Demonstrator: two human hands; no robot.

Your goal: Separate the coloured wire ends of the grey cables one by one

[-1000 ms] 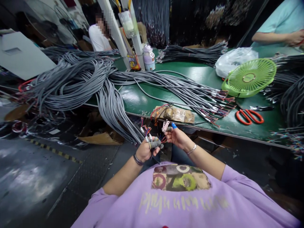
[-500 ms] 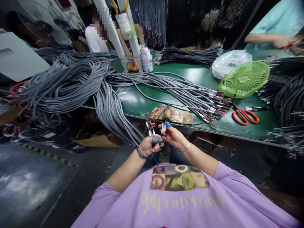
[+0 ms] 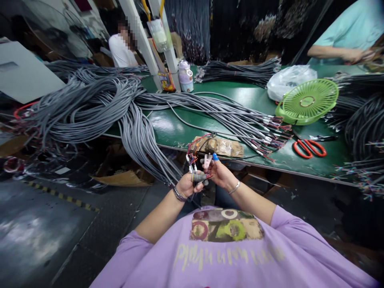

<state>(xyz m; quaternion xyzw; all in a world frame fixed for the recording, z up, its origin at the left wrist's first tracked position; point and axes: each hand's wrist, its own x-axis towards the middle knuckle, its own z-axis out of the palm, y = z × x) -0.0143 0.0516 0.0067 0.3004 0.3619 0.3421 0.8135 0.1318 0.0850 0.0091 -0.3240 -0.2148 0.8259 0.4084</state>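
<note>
My left hand (image 3: 186,185) is closed around the ends of several grey cables (image 3: 165,166), which run up from it to the heap on the bench. Grey covers wrap its thumb and fingertips. Stripped ends with white sleeves and coloured wires (image 3: 192,161) stick up above that hand. Short red wires (image 3: 207,175) show between the two hands. My right hand (image 3: 222,174) is pinched close beside them, with a blue cover on one fingertip and a pale cover on another. What lies between its fingertips is too small to make out.
A taped wooden block (image 3: 226,147) lies at the edge of the green bench (image 3: 168,124). Behind it spread grey cable bundles (image 3: 99,104). To the right are orange-handled scissors (image 3: 310,148), a green fan (image 3: 309,100) and a plastic bag (image 3: 289,82). Two people sit across the bench.
My right fingers have shifted slightly, and the red wires between the hands show more plainly. My left hand stays in place on the cables.
</note>
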